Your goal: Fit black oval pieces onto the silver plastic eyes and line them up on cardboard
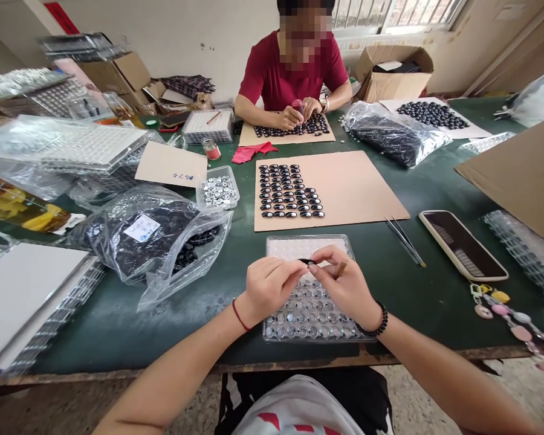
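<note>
My left hand point(272, 284) and my right hand point(344, 290) meet over a clear plastic tray point(268, 335) with round wells. Both pinch a small glossy black piece point(306, 261) between their fingertips; its far details are hidden by the fingers. A thin wooden stick point(341, 269) is also tucked in my right hand. Beyond the tray, a cardboard sheet point(353, 187) bears rows of black oval pieces point(290, 193) with shiny highlights. To the left of it stands a plastic box point(236, 196) of small silvery parts point(218, 190).
An opened bag of black pieces point(158, 235) lies left. Tweezers point(405, 241) and a phone point(462, 244) with a beaded strap point(510, 320) lie right. Across the table, a co-worker point(294, 72) in a red shirt holds a small red-topped bottle point(298, 109) over black pieces. Stacked trays point(63, 145) crowd the left.
</note>
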A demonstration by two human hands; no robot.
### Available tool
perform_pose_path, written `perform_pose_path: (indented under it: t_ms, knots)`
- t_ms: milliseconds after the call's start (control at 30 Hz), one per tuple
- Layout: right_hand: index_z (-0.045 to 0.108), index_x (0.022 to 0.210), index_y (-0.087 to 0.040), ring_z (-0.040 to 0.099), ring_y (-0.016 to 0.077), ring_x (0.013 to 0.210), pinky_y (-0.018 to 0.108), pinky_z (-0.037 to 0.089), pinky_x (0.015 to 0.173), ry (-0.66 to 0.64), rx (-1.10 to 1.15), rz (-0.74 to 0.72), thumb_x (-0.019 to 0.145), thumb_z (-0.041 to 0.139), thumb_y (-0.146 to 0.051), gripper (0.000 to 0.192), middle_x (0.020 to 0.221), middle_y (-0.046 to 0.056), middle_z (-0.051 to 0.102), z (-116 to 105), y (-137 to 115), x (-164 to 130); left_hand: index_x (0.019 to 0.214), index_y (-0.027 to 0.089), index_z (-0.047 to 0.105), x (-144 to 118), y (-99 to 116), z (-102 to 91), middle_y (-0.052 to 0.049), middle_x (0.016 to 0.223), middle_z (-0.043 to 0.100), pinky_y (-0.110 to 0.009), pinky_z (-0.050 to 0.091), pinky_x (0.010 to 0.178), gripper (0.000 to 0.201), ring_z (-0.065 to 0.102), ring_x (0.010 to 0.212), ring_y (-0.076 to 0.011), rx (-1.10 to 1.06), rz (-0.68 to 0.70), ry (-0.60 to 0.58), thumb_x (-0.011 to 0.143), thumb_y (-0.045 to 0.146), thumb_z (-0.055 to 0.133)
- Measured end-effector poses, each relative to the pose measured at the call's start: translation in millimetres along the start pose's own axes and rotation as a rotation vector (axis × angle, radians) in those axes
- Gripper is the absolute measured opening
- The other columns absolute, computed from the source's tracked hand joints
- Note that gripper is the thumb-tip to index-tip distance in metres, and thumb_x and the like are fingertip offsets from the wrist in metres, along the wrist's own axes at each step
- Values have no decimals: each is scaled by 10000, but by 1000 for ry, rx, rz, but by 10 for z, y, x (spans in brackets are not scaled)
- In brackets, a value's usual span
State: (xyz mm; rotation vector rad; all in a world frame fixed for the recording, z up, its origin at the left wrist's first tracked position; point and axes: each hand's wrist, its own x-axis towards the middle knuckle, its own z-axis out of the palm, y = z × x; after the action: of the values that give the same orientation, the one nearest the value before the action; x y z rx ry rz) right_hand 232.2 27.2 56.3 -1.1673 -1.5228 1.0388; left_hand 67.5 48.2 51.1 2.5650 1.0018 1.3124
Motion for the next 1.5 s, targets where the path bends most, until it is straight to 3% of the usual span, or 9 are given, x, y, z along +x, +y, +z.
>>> perform_pose_path:
  t_ms: [200,333,433,533,633,767,967,1267,1500]
  knots:
    - [456,850,-189,317,59,370,211,221,388,55,-100,-72,833,507,-240,74,537,-57,410,20,19,-43,763,180,525,39,194,54,68,488,409,-202,302,466,95,376,434,-67,-299,-537,-80,810,246,475]
    - [440,838,-197,286,70,360,208,188,378,22,-66,-47,839,495,-240,70,459,-83,301,-4,40,-43,735,177,471,90,155,70,76,490,325,-188,239,407,138,283,410,-57,-723,-894,-79,801,298,483]
    - [470,855,-192,314,65,381,207,220,374,10,-47,-32,834,500,-266,82,561,-45,421,-98,10,-1,687,170,416,159,-29,8,87,478,273,-159,194,350,146,222,362,-34,-1216,-1278,22,792,232,496]
    - [536,890,-180,474,107,532,220,350,461,51,-119,-72,818,515,-281,126,746,20,555,-260,-6,187,703,150,426,250,-206,-131,35,577,417,-138,334,396,102,408,438,-33,-1463,-1510,234,771,103,486]
    - [575,864,-164,544,159,705,251,418,590,69,-268,-55,792,531,-261,128,794,33,596,-434,75,626,831,142,483,323,-237,-255,-29,735,520,-169,468,552,217,571,659,-87,-1478,-1516,371,722,-42,448]
    - [593,820,-140,538,156,785,254,402,711,196,-494,33,752,546,-144,83,839,36,607,-578,348,1475,848,130,521,310,-125,-238,-53,834,559,-226,505,740,346,601,868,-152,-1502,-1511,308,648,-140,439]
    - [595,835,-88,529,142,690,249,402,647,155,-622,140,763,507,-74,115,744,57,592,-564,810,2269,777,114,554,204,-84,-96,-55,792,607,-208,521,680,187,627,740,-131,-1536,-1541,245,699,-48,504]
    - [613,793,-92,532,127,662,258,406,667,138,-655,204,799,547,-175,107,738,52,605,-488,955,2323,973,122,577,211,-106,-127,-28,700,586,-162,432,449,208,521,491,-57,-1581,-1551,219,776,165,524]
    - [581,943,-89,533,154,738,237,389,652,375,-552,129,887,352,-275,300,888,98,584,-598,658,2034,1014,172,556,196,-169,-124,8,607,521,-164,409,474,249,500,502,-60,-1566,-1418,176,776,133,497]
